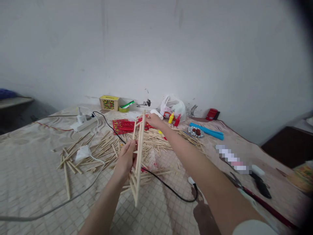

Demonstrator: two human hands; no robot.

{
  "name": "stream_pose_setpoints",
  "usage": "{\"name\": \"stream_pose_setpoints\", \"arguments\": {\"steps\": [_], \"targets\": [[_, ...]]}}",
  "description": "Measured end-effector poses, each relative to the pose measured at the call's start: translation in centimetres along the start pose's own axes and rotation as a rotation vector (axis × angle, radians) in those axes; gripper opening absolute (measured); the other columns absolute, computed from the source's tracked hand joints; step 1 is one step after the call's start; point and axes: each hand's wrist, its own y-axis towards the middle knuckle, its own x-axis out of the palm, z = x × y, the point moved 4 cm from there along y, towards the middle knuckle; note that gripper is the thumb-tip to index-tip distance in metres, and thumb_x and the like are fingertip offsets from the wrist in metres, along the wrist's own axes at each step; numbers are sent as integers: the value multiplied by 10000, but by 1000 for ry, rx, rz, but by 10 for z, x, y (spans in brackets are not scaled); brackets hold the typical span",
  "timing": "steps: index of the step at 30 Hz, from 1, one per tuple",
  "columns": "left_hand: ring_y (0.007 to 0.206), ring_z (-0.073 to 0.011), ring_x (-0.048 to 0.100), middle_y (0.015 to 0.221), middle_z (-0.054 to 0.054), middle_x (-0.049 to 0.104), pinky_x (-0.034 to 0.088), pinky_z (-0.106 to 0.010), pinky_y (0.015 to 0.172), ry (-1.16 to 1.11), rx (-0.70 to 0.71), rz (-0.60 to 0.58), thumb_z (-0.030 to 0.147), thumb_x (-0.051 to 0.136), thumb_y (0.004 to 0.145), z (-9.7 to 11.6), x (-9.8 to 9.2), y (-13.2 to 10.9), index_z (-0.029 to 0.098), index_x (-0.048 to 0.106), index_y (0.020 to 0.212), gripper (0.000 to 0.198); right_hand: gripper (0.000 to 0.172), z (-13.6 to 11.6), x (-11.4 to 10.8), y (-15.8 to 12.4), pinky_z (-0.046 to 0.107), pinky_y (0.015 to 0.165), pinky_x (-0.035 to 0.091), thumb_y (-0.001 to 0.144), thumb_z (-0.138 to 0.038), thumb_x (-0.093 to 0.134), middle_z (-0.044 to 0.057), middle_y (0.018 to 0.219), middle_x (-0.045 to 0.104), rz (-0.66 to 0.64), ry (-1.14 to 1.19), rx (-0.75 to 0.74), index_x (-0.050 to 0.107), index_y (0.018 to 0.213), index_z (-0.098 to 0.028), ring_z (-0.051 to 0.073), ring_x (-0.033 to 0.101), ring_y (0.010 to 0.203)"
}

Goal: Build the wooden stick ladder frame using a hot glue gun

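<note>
A frame built of pale wooden sticks [139,163] is held up on edge above the table. My left hand [127,155] is closed around its near side, with the thumb uppermost. At the frame's far upper end, my right hand [154,120] has its fingers bent against the sticks; its fingertips are partly hidden. Behind the frame lie many loose wooden sticks [158,138] in a spread pile. Close to my right hand, red packets [124,126] lie on the cloth.
A power strip [84,123] with cables sits at left. A yellow-topped box [109,103], a white plastic bag [173,106], a yellow bottle [171,118] and a red bottle [177,120] stand along the wall. At right are a blue roll [206,131] and a black-handled tool [261,186].
</note>
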Motion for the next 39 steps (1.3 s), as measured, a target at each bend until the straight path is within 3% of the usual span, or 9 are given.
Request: {"name": "stream_pose_setpoints", "arguments": {"steps": [5,11,15,19,26,33,39], "targets": [[247,-23,336,490,80,468,203,-125,262,284,218,135,432,364,842,7,-1,-7,180,475,793,280,148,3,0,-22,213,544,342,667,-271,620,-9,560,570,-6,122,-9,637,625,-130,104,475,560],[293,-48,383,505,70,476,258,-150,310,541,339,213,396,298,873,6,0,-12,194,466,813,270,241,28,-20,-80,231,529,336,591,-347,673,0,559,572,6,285,54,682,710,-137,119,473,557],[314,-60,395,522,69,475,291,-164,340,606,347,221,403,273,881,2,2,-13,208,457,819,275,325,34,-27,-121,206,410,244,640,-399,628,-35,520,514,-6,409,123,680,843,-151,51,305,394],[336,-75,423,528,65,474,310,-180,359,700,347,205,417,260,884,-2,4,-13,210,461,818,296,322,33,-29,-150,200,357,133,646,-404,634,-54,533,491,36,620,210,654,833,-142,18,189,347],[363,-99,461,539,54,486,335,-207,388,832,351,199,417,241,884,-5,6,-13,205,455,841,305,221,27,-29,-172,209,362,75,619,-337,696,-103,432,353,117,957,247,621,703,-147,10,168,334],[394,-106,483,550,48,499,357,-215,431,927,348,215,411,230,889,-6,9,-14,212,458,857,304,198,24,-25,-187,220,373,69,701,-341,651,-63,517,442,152,1066,176,623,686,-145,0,178,345],[414,-109,497,555,47,508,363,-212,448,993,356,203,389,238,890,-9,12,-16,214,468,859,291,185,34,-17,-193,217,377,87,656,-319,704,-95,417,326,247,1068,185,652,722,-155,20,159,362]]}}
